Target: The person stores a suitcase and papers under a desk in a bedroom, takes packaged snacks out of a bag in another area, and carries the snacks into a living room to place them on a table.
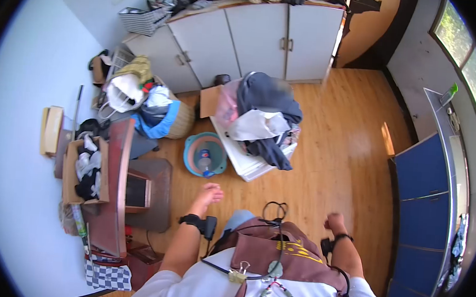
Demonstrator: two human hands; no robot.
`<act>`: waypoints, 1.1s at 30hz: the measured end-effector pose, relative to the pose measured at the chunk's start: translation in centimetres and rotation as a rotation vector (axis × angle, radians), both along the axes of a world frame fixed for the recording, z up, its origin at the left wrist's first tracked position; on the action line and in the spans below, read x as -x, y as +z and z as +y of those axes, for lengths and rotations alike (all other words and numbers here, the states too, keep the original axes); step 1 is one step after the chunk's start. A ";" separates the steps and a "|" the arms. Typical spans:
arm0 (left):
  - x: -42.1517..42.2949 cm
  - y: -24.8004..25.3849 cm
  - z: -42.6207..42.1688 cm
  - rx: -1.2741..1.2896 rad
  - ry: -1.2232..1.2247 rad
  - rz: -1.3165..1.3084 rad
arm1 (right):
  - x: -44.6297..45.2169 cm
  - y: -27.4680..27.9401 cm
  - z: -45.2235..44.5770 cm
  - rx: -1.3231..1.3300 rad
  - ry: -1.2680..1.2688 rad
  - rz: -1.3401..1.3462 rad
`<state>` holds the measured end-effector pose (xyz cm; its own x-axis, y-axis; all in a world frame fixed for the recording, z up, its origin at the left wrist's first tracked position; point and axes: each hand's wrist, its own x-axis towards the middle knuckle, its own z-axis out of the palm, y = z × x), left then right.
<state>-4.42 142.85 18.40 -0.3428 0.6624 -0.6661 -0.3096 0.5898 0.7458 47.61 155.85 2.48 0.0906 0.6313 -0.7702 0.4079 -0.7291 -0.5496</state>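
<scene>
My left hand (210,194) hangs in the air in front of my body, its fingers loosely bent and apart, with nothing in it. Just beyond it, two nested basins (185,155), teal outside and pink inside, stand on the floor with a plastic bottle (205,160) with a blue label in them. My right hand (334,222) is at my right side, curled closed, and no object shows in it. Ahead, a heap of clothes (268,104), dark blue, white and pink, lies on a white plastic container (253,171). Neither hand touches these things.
Grey-white cabinets (256,39) line the far wall with bags on top. A wicker basket (183,121) holding clothes stands at the left, near a wooden desk (116,195) and a cardboard box (70,175) with clothing. Blue cabinets (421,216) run along the right under a window.
</scene>
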 end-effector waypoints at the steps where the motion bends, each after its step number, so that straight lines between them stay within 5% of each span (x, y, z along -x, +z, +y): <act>1: 0.1 -0.3 1.5 0.024 -0.004 0.014 | 3.2 4.6 3.1 -0.072 -0.042 0.020; 6: 1.8 -2.9 9.3 0.112 0.109 -0.144 | 10.7 5.1 17.1 -0.205 0.211 0.068; 9: 3.4 -6.5 15.3 0.130 0.235 -0.265 | 15.4 7.0 20.4 -0.095 0.028 0.091; 13: 5.8 -7.0 21.6 0.151 0.167 -0.173 | 20.0 6.3 24.6 0.066 0.017 0.135; 19: 4.1 -7.0 32.1 0.270 0.055 0.010 | 25.9 4.3 34.9 -0.110 0.283 -0.151; 27: 0.2 -15.7 35.4 0.332 0.699 -0.182 | 32.0 -4.7 44.5 -0.284 0.493 -0.034; 29: -0.7 -19.9 34.4 0.195 0.879 -0.306 | 32.3 -1.6 45.9 0.100 0.579 0.108; 30: -1.0 -17.4 35.8 0.160 1.056 -0.383 | 31.9 -0.7 46.3 0.108 0.600 0.111; 33: -0.2 -17.8 33.4 0.388 0.807 -0.080 | 29.6 3.0 46.1 0.011 0.492 0.306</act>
